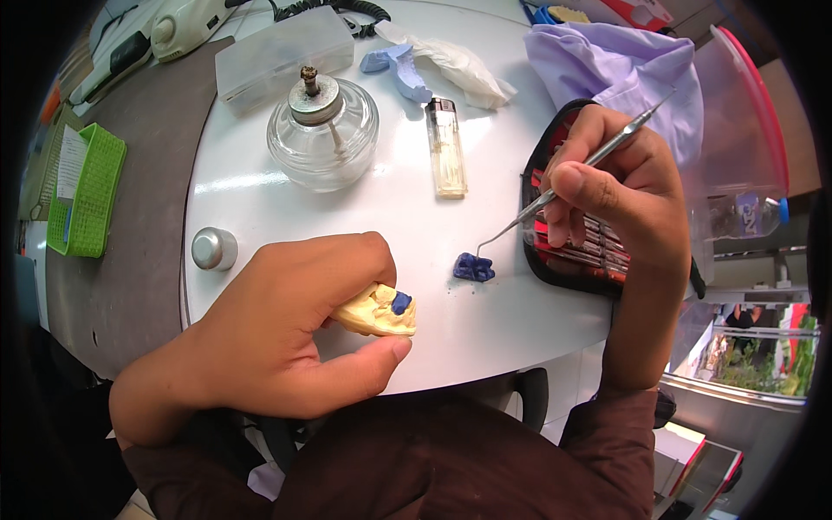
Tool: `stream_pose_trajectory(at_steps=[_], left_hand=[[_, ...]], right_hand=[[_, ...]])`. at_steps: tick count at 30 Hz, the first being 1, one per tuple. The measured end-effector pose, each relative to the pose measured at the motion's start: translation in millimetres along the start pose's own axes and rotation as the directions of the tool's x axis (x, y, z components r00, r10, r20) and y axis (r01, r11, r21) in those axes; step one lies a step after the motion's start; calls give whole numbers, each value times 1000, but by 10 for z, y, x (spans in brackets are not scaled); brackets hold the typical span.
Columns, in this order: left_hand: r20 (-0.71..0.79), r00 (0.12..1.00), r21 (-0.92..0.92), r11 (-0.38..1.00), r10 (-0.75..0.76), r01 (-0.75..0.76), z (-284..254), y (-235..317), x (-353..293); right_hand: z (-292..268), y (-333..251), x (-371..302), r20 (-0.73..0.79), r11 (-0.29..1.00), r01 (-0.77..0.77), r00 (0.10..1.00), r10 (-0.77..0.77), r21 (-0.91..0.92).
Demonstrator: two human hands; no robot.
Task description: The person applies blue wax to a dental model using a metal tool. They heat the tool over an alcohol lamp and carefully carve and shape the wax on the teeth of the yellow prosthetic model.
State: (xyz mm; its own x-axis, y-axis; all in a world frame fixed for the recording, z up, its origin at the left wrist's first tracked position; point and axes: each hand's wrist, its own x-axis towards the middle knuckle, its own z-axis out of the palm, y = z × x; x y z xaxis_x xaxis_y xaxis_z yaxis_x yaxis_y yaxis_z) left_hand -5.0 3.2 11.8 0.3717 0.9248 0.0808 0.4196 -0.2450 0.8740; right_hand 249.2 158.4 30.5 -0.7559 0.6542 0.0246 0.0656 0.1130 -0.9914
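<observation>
Cream plaster dental model [374, 319]: probably brittle, best held by base. Left hand [295, 325] pinches it; right hand [620, 191] pinches slim metal carver [539, 204].

Pale yellow dental cast [374, 317] held between left fingers [368, 260], small dark-blue piece [401, 302] set in its exposed side, slim silver instrument [614, 141] slanting through right fingers [594, 130], bent tip at a lumpy dark-blue block [473, 268] left of them

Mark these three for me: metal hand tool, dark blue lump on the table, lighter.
Metal hand tool [616, 141]: head view, on its handle.
Dark blue lump [471, 270]: head view, mid-body.
Lighter [447, 156]: head view, middle of its pale body.
</observation>
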Motion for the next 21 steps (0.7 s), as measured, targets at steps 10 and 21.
stream_pose_trajectory(at_steps=[10,21], left_hand=[[-5,1000,6,1000,5,-5,-1,-31,-8],[-2,1000,5,1000,18,-18,-4,-28,3]], right_hand=[[79,-24,16,-4,981,-172,985,172,-92],[78,14,38,44,979,-174,983,180,-103]])
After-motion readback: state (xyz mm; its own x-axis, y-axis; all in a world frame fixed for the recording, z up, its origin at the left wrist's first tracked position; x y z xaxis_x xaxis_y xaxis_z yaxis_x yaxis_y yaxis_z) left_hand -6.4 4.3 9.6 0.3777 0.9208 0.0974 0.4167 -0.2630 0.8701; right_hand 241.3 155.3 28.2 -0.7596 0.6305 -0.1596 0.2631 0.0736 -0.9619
